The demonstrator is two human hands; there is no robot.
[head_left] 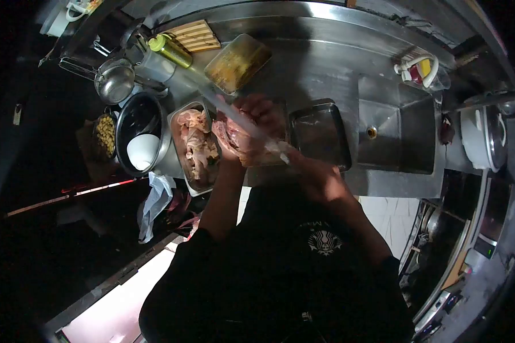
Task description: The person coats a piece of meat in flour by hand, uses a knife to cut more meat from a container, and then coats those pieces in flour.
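Observation:
A piece of raw chicken (234, 136) rests in my left hand (230, 153), whose fingers are partly hidden by the meat. My right hand (304, 166) is closed around the pale handle of a knife (243, 121). The knife's long blade is blurred and crosses over the chicken toward the upper left. Just left of my left hand stands a metal tray (205, 189) with several raw chicken pieces (197, 140) in it. To the right of the chicken lies a dark rectangular tray (320, 130).
A sink (397, 128) is set into the steel counter at right. Behind my hands are a shallow container with yellow residue (238, 63), a green-lidded bottle (170, 50) and a slatted wooden board (191, 36). At left stand a black bowl (133, 123) and a strainer (114, 81).

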